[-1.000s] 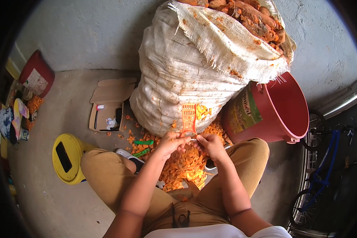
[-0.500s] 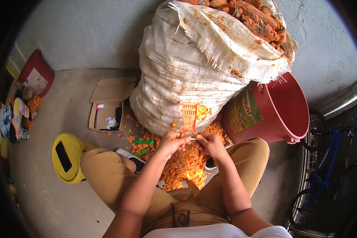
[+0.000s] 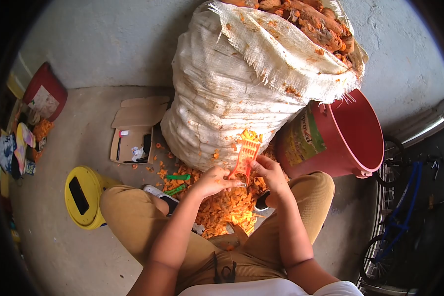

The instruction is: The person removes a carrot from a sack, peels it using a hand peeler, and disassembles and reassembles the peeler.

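Between my hands, above the floor, is an orange plastic peeler (image 3: pixel 245 157) with a slotted, perforated handle pointing up and its blade end toward me. My left hand (image 3: pixel 213 182) pinches the blade end near its lower left side. With thumb and fingers, my right hand (image 3: pixel 269 173) grips the handle's right edge. Beneath both hands lies a heap of orange peelings (image 3: pixel 227 209), between my legs. Just beyond the peeler stands a large white woven sack (image 3: pixel 212 93), filled with dirty orange roots that look like carrots (image 3: pixel 315 22).
A red bucket (image 3: pixel 293 143) tilts against the sack's right side. To the left are an open cardboard box (image 3: pixel 114 148) and a yellow-lidded bucket (image 3: pixel 92 217) with a phone (image 3: pixel 79 195) on it. Green plastic pieces (image 3: pixel 178 176) lie by my shoe. A blue bicycle (image 3: pixel 404 202) is at right.
The peeler has tilted to the right and turned slightly. My right hand has moved up from its blade end onto the handle, while my left hand stays low.
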The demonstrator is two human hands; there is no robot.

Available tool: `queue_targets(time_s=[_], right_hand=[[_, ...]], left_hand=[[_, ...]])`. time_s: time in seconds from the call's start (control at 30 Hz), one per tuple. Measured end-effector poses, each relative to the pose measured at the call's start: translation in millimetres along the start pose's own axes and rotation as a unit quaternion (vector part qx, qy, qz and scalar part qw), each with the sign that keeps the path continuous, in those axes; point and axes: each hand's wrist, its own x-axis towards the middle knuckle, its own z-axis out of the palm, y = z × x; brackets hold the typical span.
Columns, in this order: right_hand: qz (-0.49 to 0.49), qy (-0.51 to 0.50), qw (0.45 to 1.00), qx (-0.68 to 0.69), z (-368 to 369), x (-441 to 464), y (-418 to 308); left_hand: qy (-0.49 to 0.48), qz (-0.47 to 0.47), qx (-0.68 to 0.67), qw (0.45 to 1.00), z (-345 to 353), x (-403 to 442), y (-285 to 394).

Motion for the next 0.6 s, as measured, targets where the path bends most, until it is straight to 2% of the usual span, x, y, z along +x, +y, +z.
queue_targets(time_s=[0.1,0.17,0.23,0.27,0.3,0.37,0.43,0.5,0.57,0.6], right_hand=[[0.006,-0.037,0.999,0.012,3.7,0.7,11.4],[0.001,0.006,1.000,-0.011,6.4,0.1,9.4],[-0.004,0.043,0.998,-0.051,2.0,2.5,12.1],[-0.013,0.063,0.998,-0.028,0.7,3.2,12.1],[-0.020,0.084,0.996,-0.005,-0.7,4.3,11.9],[-0.039,0.115,0.992,0.017,-1.5,5.4,12.1],[-0.062,0.135,0.989,0.017,0.3,6.7,11.1],[-0.038,0.138,0.990,-0.008,2.8,5.8,7.6],[-0.021,0.137,0.990,-0.001,3.5,6.3,11.4],[-0.017,0.134,0.991,0.019,4.1,7.8,16.7]], left_hand=[[-0.036,-0.021,0.069,0.997,0.0,0.8,1.0],[-0.047,-0.032,0.095,0.994,-0.8,-0.3,5.5],[-0.019,-0.063,0.017,0.998,-8.5,1.8,-3.0],[-0.006,-0.078,-0.022,0.997,-14.4,3.6,-10.5],[0.019,-0.103,0.010,0.994,-22.3,6.8,-19.5],[0.078,-0.174,0.112,0.975,-41.8,15.8,-53.4],[0.045,-0.289,0.271,0.917,-56.9,21.2,-77.9],[-0.002,-0.370,0.301,0.879,-62.4,29.9,-141.9],[0.026,-0.479,0.227,0.848,-53.8,28.1,-189.0],[0.054,-0.485,0.219,0.845,-46.8,21.1,-196.1]])
